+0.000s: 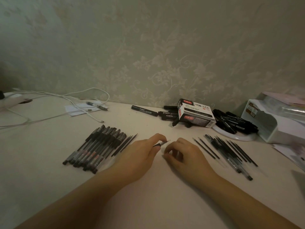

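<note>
Two hands meet at the middle of the table (158, 187), forearms entering from the lower edge. The left hand (140, 156) pinches a pen (162, 143) between thumb and forefinger; only the pen's front end shows, its metal tip pointing right and slightly away, just above the table. The right hand (183, 154) lies just beside that tip, its fingers curled inward with thumb and fingertips close together near the table; whether they pinch anything small cannot be told.

Left of the hands, a row of capped pens (97, 149) lies side by side on the table, slanting toward the wall, with a few thin refills (127, 142) just beside it on its right. Right of the hands, a loose spread of refills and clear barrels (227, 151) lies at the opposite slant.

Toward the wall stands a marker box (196, 114) marked "1120", tilted. Black markers (234, 121) are heaped to its right on a white dish (236, 138), and a single marker (144, 111) lies apart to its left. A white organiser (272, 124) stands at the far right; white cables (66, 96) trail across the far left.
</note>
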Available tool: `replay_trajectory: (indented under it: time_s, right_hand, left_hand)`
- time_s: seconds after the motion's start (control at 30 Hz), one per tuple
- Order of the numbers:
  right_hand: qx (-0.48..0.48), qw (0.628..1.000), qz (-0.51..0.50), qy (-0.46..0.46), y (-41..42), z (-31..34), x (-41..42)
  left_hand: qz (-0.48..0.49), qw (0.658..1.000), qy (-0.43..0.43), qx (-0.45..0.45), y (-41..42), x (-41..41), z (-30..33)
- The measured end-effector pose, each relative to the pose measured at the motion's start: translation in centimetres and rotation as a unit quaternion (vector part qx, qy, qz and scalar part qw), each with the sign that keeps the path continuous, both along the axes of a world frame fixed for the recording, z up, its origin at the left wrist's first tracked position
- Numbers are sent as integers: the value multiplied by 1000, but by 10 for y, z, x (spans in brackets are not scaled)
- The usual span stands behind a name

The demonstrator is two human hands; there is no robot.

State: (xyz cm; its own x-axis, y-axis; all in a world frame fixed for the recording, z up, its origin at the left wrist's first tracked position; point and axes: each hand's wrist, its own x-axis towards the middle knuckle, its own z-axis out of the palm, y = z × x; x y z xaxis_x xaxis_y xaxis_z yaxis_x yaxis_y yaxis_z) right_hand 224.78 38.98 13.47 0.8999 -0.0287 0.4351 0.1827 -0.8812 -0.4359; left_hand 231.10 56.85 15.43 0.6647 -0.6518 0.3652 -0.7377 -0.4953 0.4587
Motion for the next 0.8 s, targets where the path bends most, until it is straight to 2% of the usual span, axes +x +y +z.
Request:
replay_trajectory:
  time_s: [0.23,0.3,0.4,0.47,0.53,0.67,0.8]
  right_hand:
    - [-2,1000,-13,11,0,0,1]
    - [30,999,-28,-12,3,5,0]
    - [200,979,-15,-26,7,18,-2]
    - [327,944,35,11,12,24,-4]
    - [408,910,55,49,17,26,-5]
    - [513,853,46,85,17,25,-6]
    - [557,829,23,55,7,28,-1]
  left_hand:
    - [-8,1000,8,-13,-1,-2,2]
    - [-10,999,8,-40,-1,-4,4]
    - [-18,997,-6,-77,-3,-6,8]
    - [-35,996,-12,-86,-4,-8,9]
    - [-50,995,-15,-88,-5,-9,9]
    - [-51,995,-27,-85,-6,-10,9]
    - [-36,997,-23,-71,-5,-8,5]
